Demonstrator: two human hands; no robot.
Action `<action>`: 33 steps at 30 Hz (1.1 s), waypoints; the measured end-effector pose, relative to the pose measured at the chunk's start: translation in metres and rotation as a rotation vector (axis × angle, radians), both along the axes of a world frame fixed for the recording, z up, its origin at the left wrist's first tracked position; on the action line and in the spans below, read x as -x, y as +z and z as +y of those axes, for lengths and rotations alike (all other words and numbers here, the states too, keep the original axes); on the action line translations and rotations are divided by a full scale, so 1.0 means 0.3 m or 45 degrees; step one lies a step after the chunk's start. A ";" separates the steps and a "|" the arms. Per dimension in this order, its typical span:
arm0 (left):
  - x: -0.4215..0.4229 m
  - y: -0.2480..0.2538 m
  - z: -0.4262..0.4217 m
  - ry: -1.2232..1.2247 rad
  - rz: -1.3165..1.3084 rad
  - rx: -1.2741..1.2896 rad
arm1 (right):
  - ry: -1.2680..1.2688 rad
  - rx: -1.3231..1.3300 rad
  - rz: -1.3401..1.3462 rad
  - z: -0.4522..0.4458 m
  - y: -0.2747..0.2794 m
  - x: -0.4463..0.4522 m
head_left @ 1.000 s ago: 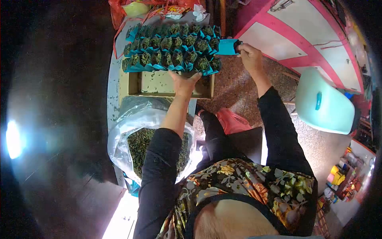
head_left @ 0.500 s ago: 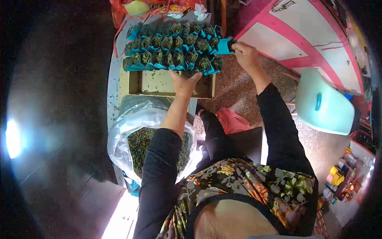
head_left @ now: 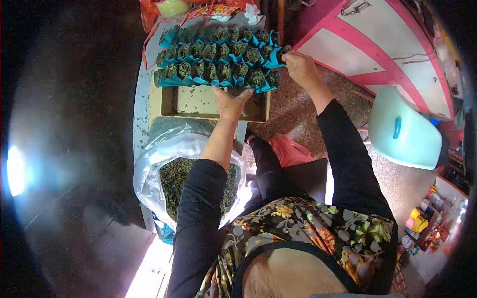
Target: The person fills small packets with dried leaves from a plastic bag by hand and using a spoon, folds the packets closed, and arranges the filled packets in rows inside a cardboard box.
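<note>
Rows of small teal packets (head_left: 211, 72), their open tops showing dried green leaves, stand packed together over the far part of a shallow tan box (head_left: 191, 117). My left hand (head_left: 230, 103) rests at the near edge of the rows, thumb and fingers spread against the packets. At the right end of the middle row, my right hand (head_left: 300, 67) pinches the dark top of one teal packet (head_left: 274, 59), which touches the neighbouring packets. A clear plastic bag (head_left: 149, 171) full of loose dried leaves (head_left: 175, 186) lies open nearer my body, partly behind my left forearm.
The box and bag sit on a pale bench (head_left: 141, 107). Red plastic and wrappers (head_left: 218, 10) lie at its far end. To the right are a pink-and-white panel (head_left: 348, 47), a pale turquoise chair (head_left: 410, 129) and a pink bag (head_left: 290, 150) on the floor.
My right hand has moved left with the teal packet, bringing it from outside the rows to the end of the middle row. My left hand has stayed at the near edge.
</note>
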State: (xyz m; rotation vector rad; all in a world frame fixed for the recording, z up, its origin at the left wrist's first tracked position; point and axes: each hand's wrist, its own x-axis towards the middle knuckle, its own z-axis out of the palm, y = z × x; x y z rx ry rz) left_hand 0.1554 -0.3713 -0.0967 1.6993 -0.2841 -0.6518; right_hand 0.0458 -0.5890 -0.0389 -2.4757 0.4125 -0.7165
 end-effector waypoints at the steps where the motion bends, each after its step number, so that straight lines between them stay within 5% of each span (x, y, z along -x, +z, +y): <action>1: 0.001 -0.007 0.000 0.019 -0.013 -0.133 | 0.002 0.000 0.001 0.003 0.003 -0.002; 12: 0.004 -0.011 -0.005 0.037 0.069 -0.269 | 0.005 0.121 0.086 0.005 -0.021 -0.015; 24: 0.016 0.102 -0.007 0.006 -0.058 -0.037 | 0.064 0.233 0.116 0.005 -0.062 -0.044; 33: 0.012 -0.021 0.002 0.063 -0.055 -0.208 | 0.020 0.235 0.160 0.010 -0.098 -0.037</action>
